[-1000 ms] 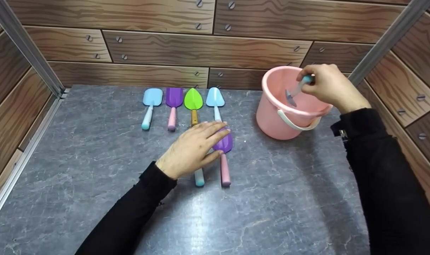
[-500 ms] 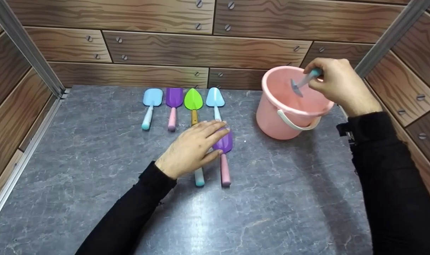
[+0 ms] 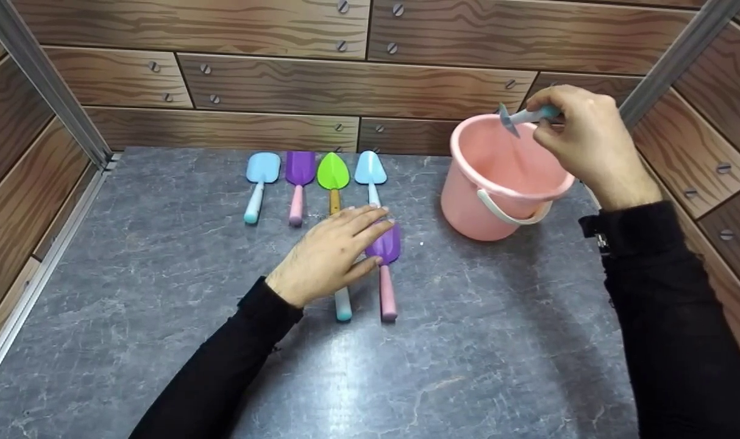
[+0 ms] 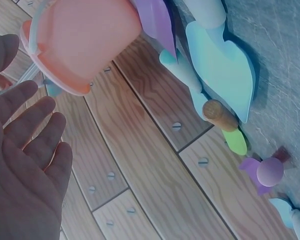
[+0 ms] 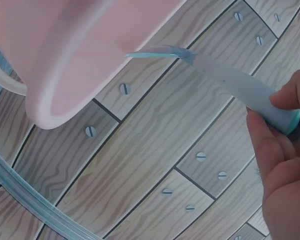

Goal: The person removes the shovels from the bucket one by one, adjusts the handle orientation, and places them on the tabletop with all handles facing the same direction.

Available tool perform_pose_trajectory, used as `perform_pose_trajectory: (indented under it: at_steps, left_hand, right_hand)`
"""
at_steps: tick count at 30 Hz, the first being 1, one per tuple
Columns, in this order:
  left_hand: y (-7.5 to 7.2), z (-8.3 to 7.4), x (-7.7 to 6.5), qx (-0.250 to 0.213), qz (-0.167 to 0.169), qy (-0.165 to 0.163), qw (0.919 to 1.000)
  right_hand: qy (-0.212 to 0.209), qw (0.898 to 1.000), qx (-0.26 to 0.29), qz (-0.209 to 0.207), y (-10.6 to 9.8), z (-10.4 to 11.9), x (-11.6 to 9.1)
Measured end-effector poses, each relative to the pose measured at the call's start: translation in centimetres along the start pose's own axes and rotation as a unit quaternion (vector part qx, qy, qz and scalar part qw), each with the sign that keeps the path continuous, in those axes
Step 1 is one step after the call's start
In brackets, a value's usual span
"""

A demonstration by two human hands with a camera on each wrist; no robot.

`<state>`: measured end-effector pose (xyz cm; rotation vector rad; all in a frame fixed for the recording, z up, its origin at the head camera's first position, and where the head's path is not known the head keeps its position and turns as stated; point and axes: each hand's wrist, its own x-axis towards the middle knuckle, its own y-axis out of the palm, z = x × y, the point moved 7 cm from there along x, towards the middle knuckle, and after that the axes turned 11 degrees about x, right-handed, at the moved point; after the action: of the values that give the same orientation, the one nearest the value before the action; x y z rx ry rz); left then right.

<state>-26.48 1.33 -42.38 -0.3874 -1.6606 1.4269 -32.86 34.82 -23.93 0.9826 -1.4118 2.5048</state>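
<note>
My right hand (image 3: 592, 143) pinches the handle end of a small hand shovel (image 5: 235, 82), whose handle is whitish with a teal tip. Its blade shows nearly edge-on and points toward the mouth of a pink bucket (image 3: 476, 207). In the head view the blade overlaps the far part of the rim. With fingers extended, my left hand (image 3: 330, 256) hovers over two shovels. One is a purple shovel (image 3: 387, 247) with a pink handle. The other, a light blue shovel (image 4: 222, 70), is mostly hidden under the hand in the head view.
A back row holds a blue square shovel (image 3: 263, 167), a purple shovel (image 3: 300, 167), a green trowel (image 3: 333, 171) and a light blue trowel (image 3: 370, 167). The bucket's white handle (image 3: 504, 213) hangs down its side. Wood-patterned panels (image 3: 272, 85) enclose the grey tabletop (image 3: 163, 292).
My right hand has lifted the held shovel from inside the bucket up to rim height, drifting slightly to the right. My left hand has stayed almost still.
</note>
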Motion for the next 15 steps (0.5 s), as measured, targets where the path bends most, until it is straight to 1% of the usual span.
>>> perform_pose_trajectory:
  at_steps: [5,9,15]
  left_hand:
    - [0.0,0.1,0.0,-0.002,0.003,0.0,1.0]
    - [0.1,0.2,0.0,-0.005,0.006,-0.003,1.0]
    - [0.2,0.3,0.0,-0.004,0.007,-0.004,1.0]
  right_hand:
    - [-0.02,1.0,0.007,-0.018,0.1,0.6,-0.3]
    - [-0.039,0.999,0.014,-0.024,0.4,1.1,-0.5]
    - [-0.111,0.994,0.003,-0.018,1.3,2.3,-1.4]
